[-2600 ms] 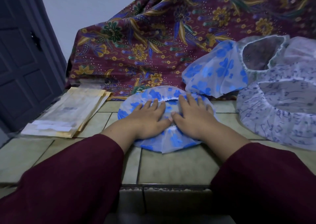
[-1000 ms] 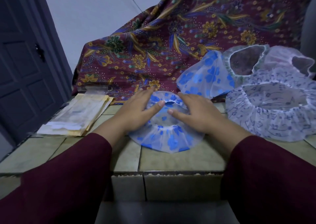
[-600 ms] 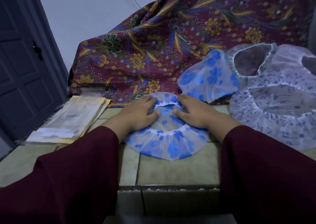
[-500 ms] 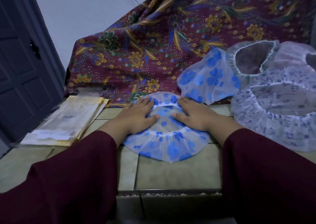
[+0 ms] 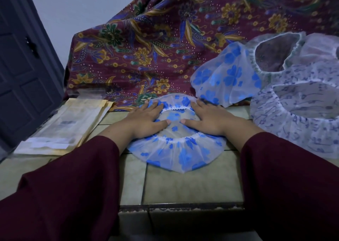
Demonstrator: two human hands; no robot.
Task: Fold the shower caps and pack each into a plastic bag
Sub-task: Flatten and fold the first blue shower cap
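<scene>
Blue-flowered shower cap (image 5: 176, 149): frame centre, flat on tiled table (image 5: 192, 183). Left hand (image 5: 146, 119), right hand (image 5: 207, 119): grip released, palms pressing it. Plastic bags (image 5: 62, 128): stacked, left of frame.

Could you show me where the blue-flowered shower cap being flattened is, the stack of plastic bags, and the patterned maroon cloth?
Blue-flowered translucent shower cap (image 5: 176, 154): head view, on its near ruffled edge.
Stack of flat clear plastic bags (image 5: 73, 121): head view, on the top bag's middle.
Maroon floral batik cloth (image 5: 146, 44): head view, on its draped front.
</scene>
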